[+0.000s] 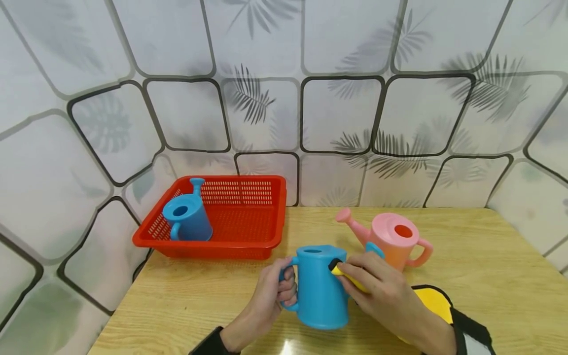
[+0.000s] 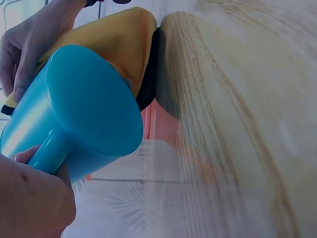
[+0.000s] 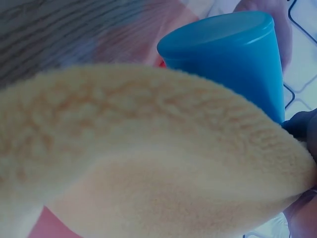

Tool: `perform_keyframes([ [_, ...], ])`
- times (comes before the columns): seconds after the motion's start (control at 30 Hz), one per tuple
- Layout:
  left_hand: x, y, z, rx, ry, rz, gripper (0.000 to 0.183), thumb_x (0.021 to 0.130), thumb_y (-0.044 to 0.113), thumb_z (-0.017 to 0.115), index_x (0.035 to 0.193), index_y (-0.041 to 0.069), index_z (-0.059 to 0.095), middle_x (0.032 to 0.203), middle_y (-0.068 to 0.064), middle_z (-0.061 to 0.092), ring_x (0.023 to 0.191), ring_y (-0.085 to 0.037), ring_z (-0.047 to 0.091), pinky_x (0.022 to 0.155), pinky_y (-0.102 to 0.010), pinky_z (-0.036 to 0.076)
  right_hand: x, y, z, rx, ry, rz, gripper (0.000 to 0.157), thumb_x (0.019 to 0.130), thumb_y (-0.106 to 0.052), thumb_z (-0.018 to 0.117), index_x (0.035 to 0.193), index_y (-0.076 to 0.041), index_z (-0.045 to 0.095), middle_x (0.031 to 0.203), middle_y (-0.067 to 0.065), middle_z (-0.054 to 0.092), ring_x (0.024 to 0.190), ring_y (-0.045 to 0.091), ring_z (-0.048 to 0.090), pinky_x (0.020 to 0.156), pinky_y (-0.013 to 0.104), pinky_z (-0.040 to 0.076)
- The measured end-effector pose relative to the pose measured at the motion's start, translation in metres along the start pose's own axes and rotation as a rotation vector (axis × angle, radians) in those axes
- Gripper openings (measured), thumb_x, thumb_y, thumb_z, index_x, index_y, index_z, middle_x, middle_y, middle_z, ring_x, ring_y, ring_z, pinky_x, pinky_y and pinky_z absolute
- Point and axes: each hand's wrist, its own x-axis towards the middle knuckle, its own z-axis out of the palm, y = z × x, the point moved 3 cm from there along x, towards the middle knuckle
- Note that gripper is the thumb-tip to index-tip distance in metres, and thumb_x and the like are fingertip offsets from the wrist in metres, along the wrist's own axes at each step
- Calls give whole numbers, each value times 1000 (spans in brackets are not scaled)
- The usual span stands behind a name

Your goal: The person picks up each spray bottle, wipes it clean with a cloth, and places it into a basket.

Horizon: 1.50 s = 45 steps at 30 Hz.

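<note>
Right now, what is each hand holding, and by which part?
The left hand grips the nearer blue watering can by its handle; the right hand pinches the yellow cloth near a black-edged end.

In the head view, the right hand point(image 1: 383, 291) hides most of the spout point(image 1: 375, 250) of the blue watering can point(image 1: 321, 296), so only its tip is visible. The same hand covers a lower part of the pink watering can point(image 1: 395, 231) and some of the yellow cloth point(image 1: 432, 301). In the left wrist view, the left hand point(image 2: 37, 201) is cut by the left edge. The blurred pale surface filling much of the right wrist view is probably this cloth.
</note>
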Motion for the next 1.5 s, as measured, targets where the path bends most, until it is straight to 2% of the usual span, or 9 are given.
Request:
perform_keyframes([
  [0.1, 1, 0, 0, -4, 8, 0, 36, 101, 34, 49, 73, 15, 38, 55, 10, 28, 47, -5, 30, 52, -20, 31, -4, -1, 1, 28, -52, 26, 38, 106, -39, 52, 106, -10, 77, 98, -1, 69, 85, 12, 63, 86, 15, 55],
  [0.37, 0, 3, -4, -5, 31, 2, 37, 101, 36, 50, 73, 15, 38, 55, 10, 28, 48, -5, 31, 53, -20, 33, -12, -7, 3, 82, -61, -8, 33, 105, -37, 55, 109, -12, 76, 100, -2, 69, 88, 11, 63, 91, 15, 54],
  [0.67, 0, 9, -10, -53, 62, 18, 40, 102, 39, 51, 72, 16, 38, 54, 9, 30, 48, -6, 33, 54, -20, 34, -20, -18, 9, 135, -119, -65, 31, 106, -35, 53, 110, -13, 75, 99, -4, 66, 86, 8, 57, 82, 15, 52],
  [0.9, 1, 15, -15, -74, 64, 73, 39, 104, 37, 48, 72, 17, 38, 54, 10, 32, 47, -5, 33, 53, -19, 33, -27, -23, 14, 189, -128, -100, 28, 104, -34, 58, 109, -13, 75, 96, -5, 68, 84, 7, 58, 80, 12, 51],
  [1.17, 3, 17, -14, -86, 51, 83, 41, 104, 38, 47, 70, 18, 36, 54, 10, 31, 46, -5, 31, 51, -19, 31, -32, -23, 11, 191, -142, -88, 29, 105, -37, 55, 108, -14, 74, 99, -7, 69, 87, 6, 59, 83, 14, 51],
  [1.27, 2, 17, -13, -87, 54, 81, 41, 104, 38, 46, 70, 18, 35, 54, 10, 31, 46, -5, 32, 51, -19, 31, -31, -22, 11, 188, -125, -112, 28, 105, -35, 55, 102, -14, 74, 97, -6, 69, 87, 8, 59, 83, 16, 51],
  [1.5, 0, 14, -12, -82, 40, 56, 42, 103, 36, 47, 68, 18, 35, 53, 10, 30, 47, -5, 32, 52, -19, 30, -28, -21, 13, 191, -9, -165, 30, 106, -29, 55, 91, -12, 75, 88, -2, 64, 79, 11, 54, 73, 16, 47],
])
